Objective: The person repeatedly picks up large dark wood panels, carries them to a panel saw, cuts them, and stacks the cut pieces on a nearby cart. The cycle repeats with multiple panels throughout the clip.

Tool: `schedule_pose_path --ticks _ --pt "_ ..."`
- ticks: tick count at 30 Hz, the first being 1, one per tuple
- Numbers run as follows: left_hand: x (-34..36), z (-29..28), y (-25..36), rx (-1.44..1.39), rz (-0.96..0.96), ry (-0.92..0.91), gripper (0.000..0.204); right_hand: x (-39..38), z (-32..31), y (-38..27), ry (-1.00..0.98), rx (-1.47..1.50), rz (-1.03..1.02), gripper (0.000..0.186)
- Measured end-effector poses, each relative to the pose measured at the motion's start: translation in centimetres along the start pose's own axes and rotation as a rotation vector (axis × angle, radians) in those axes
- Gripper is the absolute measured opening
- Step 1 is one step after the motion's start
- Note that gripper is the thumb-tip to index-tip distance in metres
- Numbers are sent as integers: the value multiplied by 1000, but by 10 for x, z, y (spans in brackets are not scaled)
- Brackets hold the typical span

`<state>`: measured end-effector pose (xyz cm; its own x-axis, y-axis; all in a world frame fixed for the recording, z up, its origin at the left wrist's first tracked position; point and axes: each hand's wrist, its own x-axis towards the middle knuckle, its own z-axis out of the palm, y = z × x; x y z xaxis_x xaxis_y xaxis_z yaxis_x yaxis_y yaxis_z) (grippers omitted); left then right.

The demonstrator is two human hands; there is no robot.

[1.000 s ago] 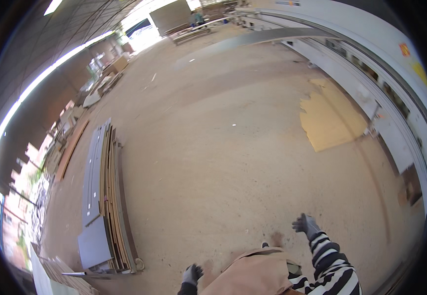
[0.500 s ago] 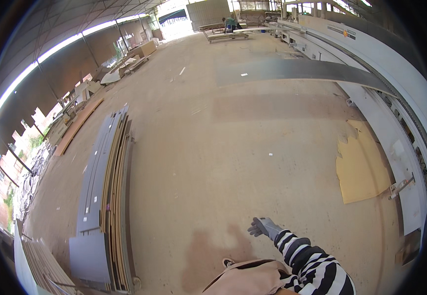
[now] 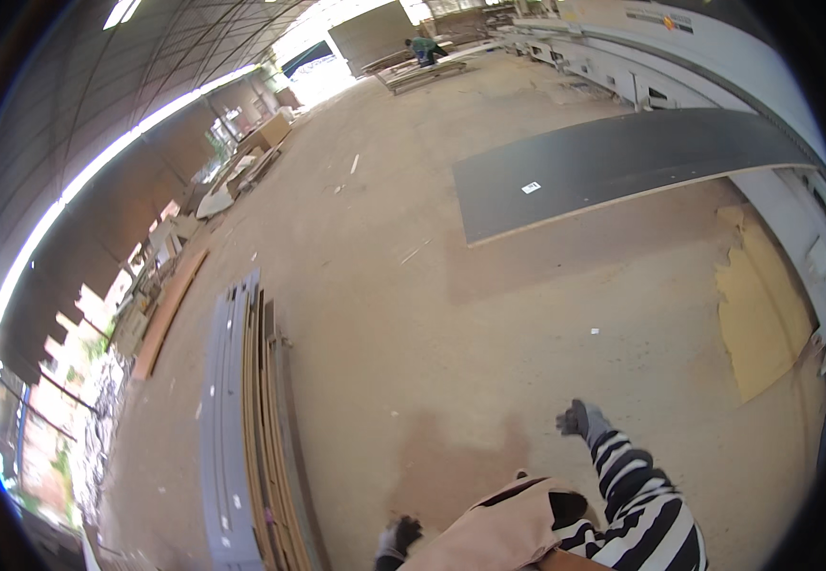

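My right hand [image 3: 579,419], in a grey glove with a striped sleeve behind it, is held out over the bare floor, fingers loosely apart and nothing in them. Low in the picture, my left hand [image 3: 399,539] wears a similar glove with dark fingers. It hangs loosely open beside the beige cloth [image 3: 498,528] on my front. Neither hand touches anything. Ahead on the right, a long dark board [image 3: 613,171] with a small white label [image 3: 531,187] juts out from a long white machine [image 3: 689,71], its near end off the floor.
A stack of long grey-faced boards [image 3: 232,428] lies left of me. Torn yellow sheeting [image 3: 765,295] lies by the machine. An orange-brown plank [image 3: 170,314] and scrap pieces line the left side. Far ahead, a person [image 3: 422,49] bends at a low stack of boards [image 3: 422,76].
My view has turned and moved forward; the dark board appears nearer and farther right. My left hand has come into view, and my right hand sits farther right in the picture.
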<state>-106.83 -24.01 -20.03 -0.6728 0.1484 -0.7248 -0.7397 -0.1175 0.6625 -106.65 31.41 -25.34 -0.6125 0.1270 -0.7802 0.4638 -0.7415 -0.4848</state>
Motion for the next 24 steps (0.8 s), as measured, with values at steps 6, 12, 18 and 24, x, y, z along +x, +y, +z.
schedule_pose_path --ticks 6,12,18,24 --pt "47 -31 28 1 -219 221 32 91 146 -140 -93 80 -433 51" --pt "171 -59 165 159 -276 186 28 152 244 -216 -20 375 -481 61" --pt "432 70 465 345 -82 -288 25 161 304 -228 215 583 -581 46" --pt "581 423 665 690 406 -687 42 123 354 -242 401 572 -604 37"
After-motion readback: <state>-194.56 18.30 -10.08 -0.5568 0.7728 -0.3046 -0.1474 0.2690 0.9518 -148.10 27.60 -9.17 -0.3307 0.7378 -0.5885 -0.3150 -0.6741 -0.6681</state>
